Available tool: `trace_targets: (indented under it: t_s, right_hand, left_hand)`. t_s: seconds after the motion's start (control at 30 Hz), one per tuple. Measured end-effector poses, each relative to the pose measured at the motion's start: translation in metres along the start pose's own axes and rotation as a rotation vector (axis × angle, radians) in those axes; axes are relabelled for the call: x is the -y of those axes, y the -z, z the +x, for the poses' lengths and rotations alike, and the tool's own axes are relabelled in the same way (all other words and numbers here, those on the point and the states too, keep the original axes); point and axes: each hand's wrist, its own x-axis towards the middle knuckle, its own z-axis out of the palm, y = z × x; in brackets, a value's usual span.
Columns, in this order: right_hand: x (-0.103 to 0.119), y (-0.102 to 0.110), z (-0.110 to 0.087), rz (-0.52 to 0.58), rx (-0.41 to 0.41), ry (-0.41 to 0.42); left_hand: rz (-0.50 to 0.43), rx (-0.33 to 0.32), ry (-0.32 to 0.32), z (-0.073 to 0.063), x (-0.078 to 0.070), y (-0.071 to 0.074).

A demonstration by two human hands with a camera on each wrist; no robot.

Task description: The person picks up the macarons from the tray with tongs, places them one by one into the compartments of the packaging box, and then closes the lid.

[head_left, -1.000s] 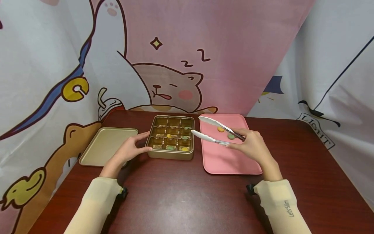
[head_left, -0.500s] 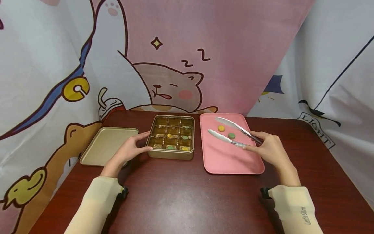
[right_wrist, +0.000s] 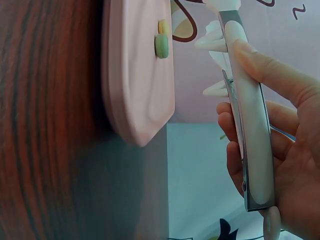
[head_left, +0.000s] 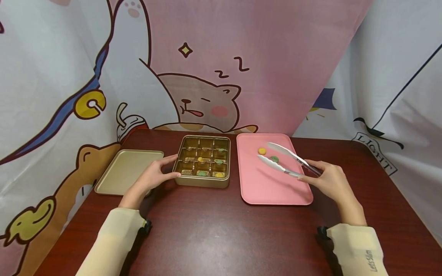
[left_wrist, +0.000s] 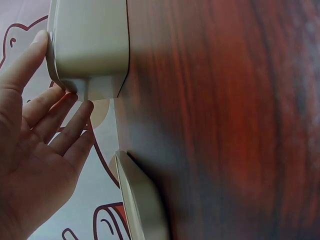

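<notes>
A gold square box (head_left: 202, 181) with a divided insert stands mid-table, with green and yellow macarons in several compartments. At its left side, my left hand (head_left: 154, 174) touches the wall and rim with extended fingers and thumb. My right hand (head_left: 329, 178) holds white-tipped metal tongs (head_left: 293, 157) over the pink tray (head_left: 272, 191), their arms spread with nothing between the tips. A green macaron (head_left: 274, 159) lies on the tray below the tongs' tips, and a yellow macaron (head_left: 262, 151) is just behind it. In the right wrist view, fingers and thumb wrap the tongs' handle (right_wrist: 250, 125).
Left of the box lies a flat gold lid (head_left: 127, 172), partly behind the left forearm. The dark wooden table (head_left: 221, 234) reaches back to a printed cloth backdrop (head_left: 276, 69), which also hangs along both sides.
My right hand has carried the spread tongs rightward, from beside the box to over the tray near the green macaron. The left hand stays at the box.
</notes>
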Motion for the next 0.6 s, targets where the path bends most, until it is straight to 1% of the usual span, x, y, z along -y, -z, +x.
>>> trace_targets:
  t_s: [0.27, 0.6]
  right_hand:
    - [-0.010, 0.000, -0.004, -0.010, 0.010, -0.025]
    - [-0.018, -0.001, -0.007, -0.026, 0.055, -0.071]
  left_hand:
    - [-0.002, -0.002, -0.001, 0.000, -0.001, 0.000]
    - [-0.009, -0.003, -0.005, 0.000, -0.002, -0.001]
